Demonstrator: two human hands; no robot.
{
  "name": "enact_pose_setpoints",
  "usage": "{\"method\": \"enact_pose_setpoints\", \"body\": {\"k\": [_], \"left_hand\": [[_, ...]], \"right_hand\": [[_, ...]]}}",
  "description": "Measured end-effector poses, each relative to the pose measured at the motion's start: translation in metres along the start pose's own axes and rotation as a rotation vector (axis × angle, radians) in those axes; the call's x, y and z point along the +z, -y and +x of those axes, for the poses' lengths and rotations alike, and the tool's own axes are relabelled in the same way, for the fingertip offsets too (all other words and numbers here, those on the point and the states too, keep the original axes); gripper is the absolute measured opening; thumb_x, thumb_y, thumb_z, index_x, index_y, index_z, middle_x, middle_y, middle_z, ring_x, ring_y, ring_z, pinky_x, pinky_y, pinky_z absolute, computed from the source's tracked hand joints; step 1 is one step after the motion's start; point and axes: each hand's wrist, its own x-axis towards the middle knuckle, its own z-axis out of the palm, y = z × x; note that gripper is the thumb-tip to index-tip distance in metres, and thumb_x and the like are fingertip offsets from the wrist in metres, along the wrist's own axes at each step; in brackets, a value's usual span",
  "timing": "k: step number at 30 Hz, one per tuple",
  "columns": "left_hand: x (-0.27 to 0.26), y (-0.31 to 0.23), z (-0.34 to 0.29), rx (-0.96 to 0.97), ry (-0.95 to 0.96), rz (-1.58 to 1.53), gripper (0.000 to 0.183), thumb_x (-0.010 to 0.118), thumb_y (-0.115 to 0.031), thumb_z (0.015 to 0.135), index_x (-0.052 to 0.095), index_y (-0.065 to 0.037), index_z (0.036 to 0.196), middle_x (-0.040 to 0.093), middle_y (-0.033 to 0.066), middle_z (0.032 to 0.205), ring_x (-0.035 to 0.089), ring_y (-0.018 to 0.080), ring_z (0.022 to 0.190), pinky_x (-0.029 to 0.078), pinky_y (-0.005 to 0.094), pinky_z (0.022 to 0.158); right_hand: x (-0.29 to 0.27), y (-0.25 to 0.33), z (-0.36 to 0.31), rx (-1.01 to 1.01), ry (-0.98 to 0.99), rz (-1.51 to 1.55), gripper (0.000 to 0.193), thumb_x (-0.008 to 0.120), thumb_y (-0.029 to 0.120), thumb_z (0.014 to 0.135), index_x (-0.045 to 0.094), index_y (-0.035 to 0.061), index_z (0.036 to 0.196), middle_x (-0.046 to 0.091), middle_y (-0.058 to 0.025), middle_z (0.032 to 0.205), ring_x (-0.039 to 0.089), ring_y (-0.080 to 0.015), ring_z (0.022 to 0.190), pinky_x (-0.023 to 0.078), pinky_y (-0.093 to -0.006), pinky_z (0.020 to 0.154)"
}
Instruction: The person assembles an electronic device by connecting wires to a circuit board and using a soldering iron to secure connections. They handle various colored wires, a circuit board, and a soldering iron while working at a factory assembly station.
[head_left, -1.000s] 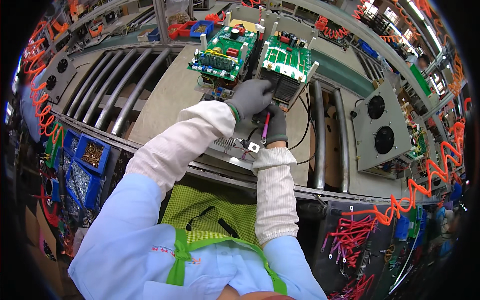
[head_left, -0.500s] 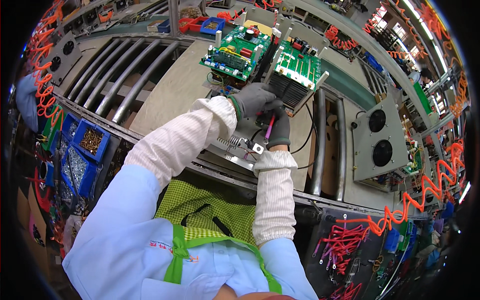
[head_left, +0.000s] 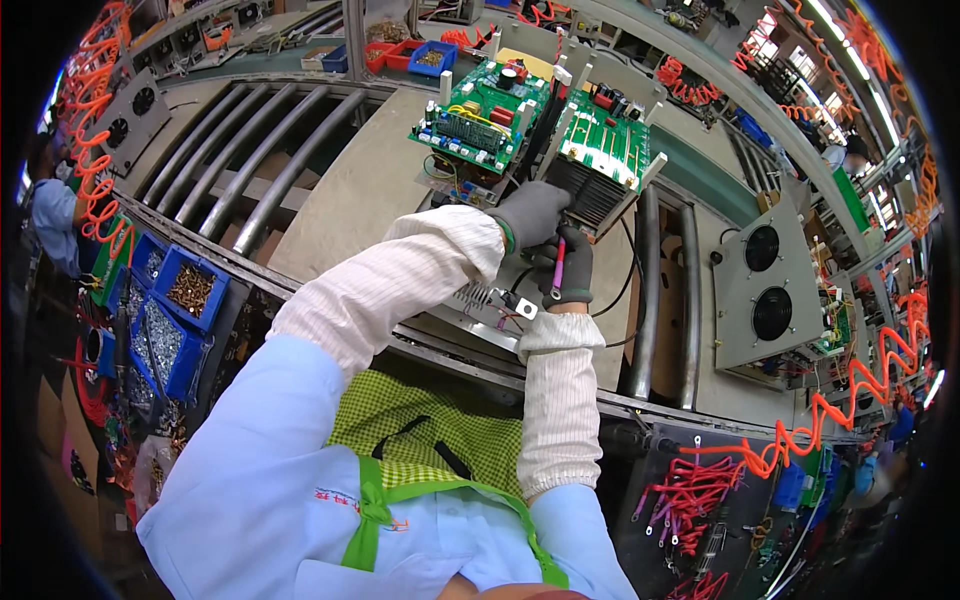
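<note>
Both my hands wear grey gloves and meet at the near end of an open electronic unit. My left hand (head_left: 532, 212) has its fingers closed beside the black finned heat sink (head_left: 590, 192); what they grip is hidden. Just nearer and to the right, my right hand (head_left: 576, 272) is closed around a short red cable (head_left: 559, 262) with a purple sleeve, its ring terminal pointing toward me. Beyond the hands stand two green circuit boards, the left board (head_left: 482, 118) and the right board (head_left: 606, 136), with white posts around them. A metal coil spring (head_left: 472, 296) lies below my left wrist.
Metal rollers (head_left: 262, 165) flank the work board (head_left: 330, 215). A grey panel with two fans (head_left: 765, 280) stands at right. Blue bins of screws (head_left: 190, 285) sit at left. Red cables (head_left: 690, 500) lie at lower right, under a coiled orange hose (head_left: 800, 425).
The whole view has shifted slightly. Both hands have moved a little right and toward me, still close together by the heat sink, and the red cable has come along with the right hand.
</note>
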Motion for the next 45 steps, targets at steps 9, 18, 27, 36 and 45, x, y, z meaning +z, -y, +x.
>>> {"method": "enact_pose_setpoints", "body": {"k": [9, 18, 27, 36, 45], "left_hand": [[-0.004, -0.014, 0.005, -0.058, 0.096, 0.126, 0.016, 0.058, -0.012, 0.079, 0.064, -0.004, 0.091, 0.066, 0.0174, 0.089, 0.062, 0.0361, 0.089, 0.049, 0.0447, 0.08], [-0.001, -0.013, 0.017, -0.094, 0.191, 0.201, 0.02, 0.064, -0.014, 0.076, 0.069, -0.008, 0.094, 0.067, 0.0161, 0.098, 0.063, 0.0336, 0.097, 0.051, 0.0424, 0.084], [-0.002, -0.009, 0.02, -0.076, 0.262, 0.226, 0.022, 0.062, -0.014, 0.078, 0.069, -0.007, 0.097, 0.066, 0.0168, 0.101, 0.063, 0.0341, 0.098, 0.051, 0.0427, 0.085], [0.002, -0.008, 0.015, -0.012, 0.202, 0.206, 0.02, 0.06, -0.015, 0.078, 0.069, -0.007, 0.093, 0.067, 0.0165, 0.094, 0.062, 0.0355, 0.093, 0.049, 0.0437, 0.082], [0.006, -0.007, 0.015, -0.044, 0.137, 0.147, 0.017, 0.061, -0.014, 0.076, 0.07, -0.005, 0.089, 0.066, 0.0183, 0.095, 0.062, 0.0355, 0.094, 0.049, 0.043, 0.084]], "right_hand": [[-0.001, -0.007, 0.001, -0.14, -0.231, -0.258, 0.018, 0.053, 0.022, 0.086, 0.06, 0.0057, 0.082, 0.058, -0.0056, 0.067, 0.054, -0.0183, 0.054, 0.047, -0.0303, 0.052], [-0.007, -0.01, 0.006, -0.173, -0.222, -0.203, 0.017, 0.053, 0.021, 0.087, 0.06, 0.0054, 0.084, 0.059, -0.0054, 0.071, 0.057, -0.0182, 0.062, 0.049, -0.0303, 0.058], [-0.004, -0.008, 0.002, -0.131, -0.207, -0.239, 0.018, 0.051, 0.021, 0.087, 0.059, 0.0063, 0.083, 0.058, -0.0046, 0.068, 0.055, -0.0166, 0.057, 0.044, -0.0277, 0.052], [0.004, -0.007, 0.0, -0.14, -0.253, -0.334, 0.02, 0.051, 0.031, 0.085, 0.053, 0.0138, 0.074, 0.048, -0.0015, 0.054, 0.041, -0.0157, 0.038, 0.032, -0.0269, 0.033], [-0.004, -0.006, 0.004, -0.081, -0.195, -0.199, 0.018, 0.052, 0.027, 0.084, 0.055, 0.0108, 0.078, 0.055, -0.0036, 0.061, 0.048, -0.0159, 0.044, 0.037, -0.0264, 0.037]]}}
